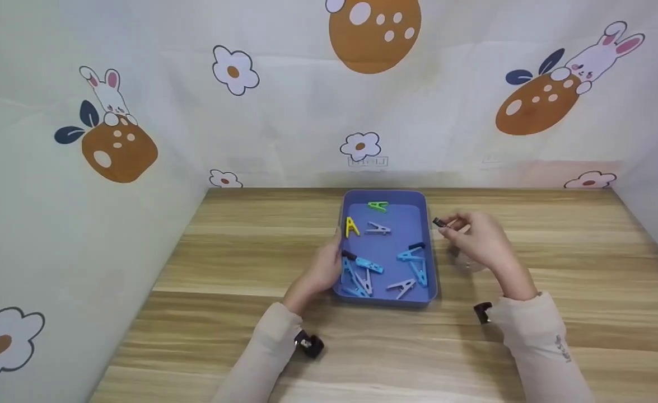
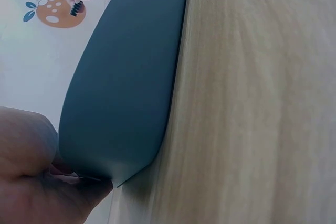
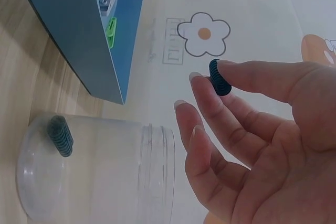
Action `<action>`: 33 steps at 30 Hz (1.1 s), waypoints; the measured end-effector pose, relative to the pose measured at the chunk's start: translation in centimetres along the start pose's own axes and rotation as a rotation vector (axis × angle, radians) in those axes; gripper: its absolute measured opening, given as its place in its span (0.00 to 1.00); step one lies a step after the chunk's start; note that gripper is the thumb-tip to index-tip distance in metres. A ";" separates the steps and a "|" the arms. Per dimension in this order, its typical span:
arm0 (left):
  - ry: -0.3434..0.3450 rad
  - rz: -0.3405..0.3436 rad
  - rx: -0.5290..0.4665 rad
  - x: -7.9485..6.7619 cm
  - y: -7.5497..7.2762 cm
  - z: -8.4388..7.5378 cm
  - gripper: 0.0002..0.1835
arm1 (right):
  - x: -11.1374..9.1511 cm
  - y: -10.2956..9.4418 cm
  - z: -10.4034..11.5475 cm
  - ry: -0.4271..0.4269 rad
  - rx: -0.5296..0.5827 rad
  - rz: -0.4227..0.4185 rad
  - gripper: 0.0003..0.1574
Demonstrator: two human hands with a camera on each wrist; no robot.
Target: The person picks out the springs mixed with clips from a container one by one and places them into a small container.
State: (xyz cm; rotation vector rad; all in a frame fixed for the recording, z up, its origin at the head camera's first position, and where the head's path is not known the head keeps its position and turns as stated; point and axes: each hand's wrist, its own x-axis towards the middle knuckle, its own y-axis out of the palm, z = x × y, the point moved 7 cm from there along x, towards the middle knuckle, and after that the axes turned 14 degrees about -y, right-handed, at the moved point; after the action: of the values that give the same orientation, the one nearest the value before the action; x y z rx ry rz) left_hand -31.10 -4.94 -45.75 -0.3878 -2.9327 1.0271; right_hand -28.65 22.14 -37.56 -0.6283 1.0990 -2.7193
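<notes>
My right hand [image 1: 479,239] pinches a small dark ridged coil [image 3: 220,77] between thumb and fingertips, just right of the blue tray [image 1: 385,303]. Its other fingers are loosely bent. Below that hand stands a clear plastic jar [image 3: 118,177] with a similar dark ridged coil [image 3: 61,136] inside, near its bottom. My left hand [image 1: 324,267] grips the tray's left side, its fingers at the rim in the left wrist view. Inside the tray lie several clothespins, including a yellow clothespin [image 1: 351,226], a green clothespin [image 1: 378,206] and a grey clothespin [image 1: 379,228].
Several blue clothespins [image 1: 418,271] and two short dark pieces lie toward the tray's near half. The wooden table [image 1: 239,240] meets a pale wall covering [image 1: 284,123] printed with rabbits and flowers. A dark wrist camera [image 1: 309,343] sits by the left sleeve.
</notes>
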 end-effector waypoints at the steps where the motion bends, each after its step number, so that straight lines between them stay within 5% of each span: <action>1: -0.006 0.005 -0.004 0.0 0.0 0.0 0.28 | 0.0 -0.1 0.0 0.000 -0.003 -0.003 0.15; 13: 0.015 -0.004 -0.012 0.0 0.0 0.0 0.28 | -0.3 -1.3 -0.6 0.024 0.003 -0.020 0.14; 19: -0.038 0.026 -0.037 0.0 0.1 0.1 0.29 | -0.3 -1.5 -0.8 0.024 0.006 -0.020 0.13; 26: 0.033 -0.033 0.050 0.3 0.0 -0.1 0.27 | -0.7 -2.2 -1.2 0.032 -0.011 0.000 0.13; 33: 0.038 -0.013 0.037 0.2 0.1 0.1 0.28 | -1.6 -3.0 -2.0 0.073 0.037 0.007 0.15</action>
State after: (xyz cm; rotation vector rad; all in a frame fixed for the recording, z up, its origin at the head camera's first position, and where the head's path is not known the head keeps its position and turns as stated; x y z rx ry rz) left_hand -31.24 -4.86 -45.95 -0.3826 -2.8741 1.0586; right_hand -27.98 26.07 -37.28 -0.5229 1.0615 -2.7695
